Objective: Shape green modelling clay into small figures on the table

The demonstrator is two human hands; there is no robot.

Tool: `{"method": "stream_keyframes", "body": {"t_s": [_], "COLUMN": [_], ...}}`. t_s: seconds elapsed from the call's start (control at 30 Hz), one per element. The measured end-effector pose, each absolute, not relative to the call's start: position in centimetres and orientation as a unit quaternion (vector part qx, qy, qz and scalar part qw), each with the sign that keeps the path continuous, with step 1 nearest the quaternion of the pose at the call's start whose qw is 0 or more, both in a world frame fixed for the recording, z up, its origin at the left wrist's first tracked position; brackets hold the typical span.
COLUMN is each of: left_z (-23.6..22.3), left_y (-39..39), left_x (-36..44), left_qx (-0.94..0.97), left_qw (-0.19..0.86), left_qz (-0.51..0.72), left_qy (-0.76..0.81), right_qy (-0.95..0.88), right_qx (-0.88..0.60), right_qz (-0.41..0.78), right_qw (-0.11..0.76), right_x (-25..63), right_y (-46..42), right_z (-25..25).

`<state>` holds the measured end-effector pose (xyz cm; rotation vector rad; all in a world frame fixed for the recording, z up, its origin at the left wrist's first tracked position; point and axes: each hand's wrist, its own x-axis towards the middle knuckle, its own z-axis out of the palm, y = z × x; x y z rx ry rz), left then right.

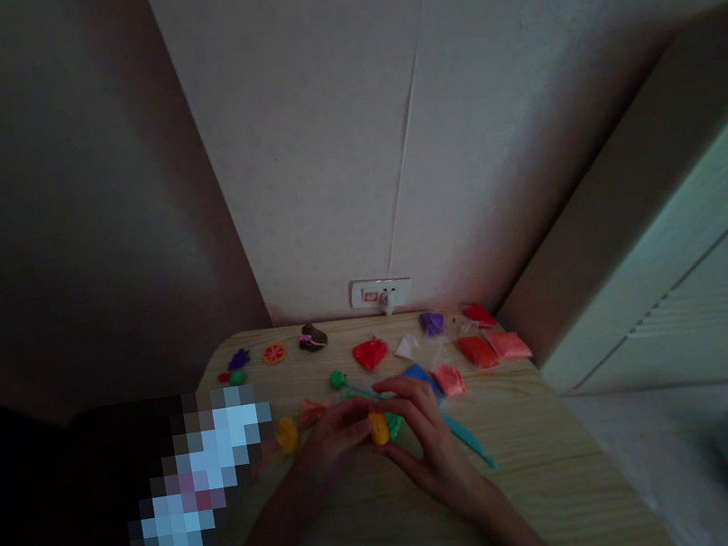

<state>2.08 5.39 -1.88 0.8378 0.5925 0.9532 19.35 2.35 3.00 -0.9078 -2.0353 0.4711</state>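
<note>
Wooden table (551, 473) under the fingers, blue packet (423, 380) just beyond them, yellow lump (286, 435) left of them.

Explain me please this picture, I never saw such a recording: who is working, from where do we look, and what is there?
No machine works here: a person's bare left hand and right hand do. The single picture comes from a camera on their head, looking forward and down.

Between the fingers of both hands is a small yellow piece.

On the wooden table lie colourful packets, such as a red one and a purple one, a blue-green tool and small shaped pieces. Blocky squares hide part of the left side.
</note>
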Motion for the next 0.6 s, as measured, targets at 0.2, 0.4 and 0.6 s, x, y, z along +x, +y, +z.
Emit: {"method": "stream_keyframes", "body": {"t_s": [0.2, 0.4, 0.6], "left_z": [-1.3, -0.6, -0.6], "left_y": [5.1, 4.9, 4.7], "left_x": [2.3, 2.2, 2.0], "left_qx": [0.386, 0.404, 0.402], "left_qw": [0.769, 0.754, 0.762], "left_qz": [0.431, 0.439, 0.431], "left_qy": [0.27, 0.275, 0.269], "right_qy": [-0.814, -0.811, -0.796], "right_qx": [-0.353, -0.347, -0.356], "right_qz": [0.199, 0.21, 0.219], "right_qw": [0.416, 0.422, 0.438], "right_x": [19.2, 19.2, 19.2], "right_y": [2.4, 2.1, 2.2], "right_z": [2.9, 3.0, 3.2]}}
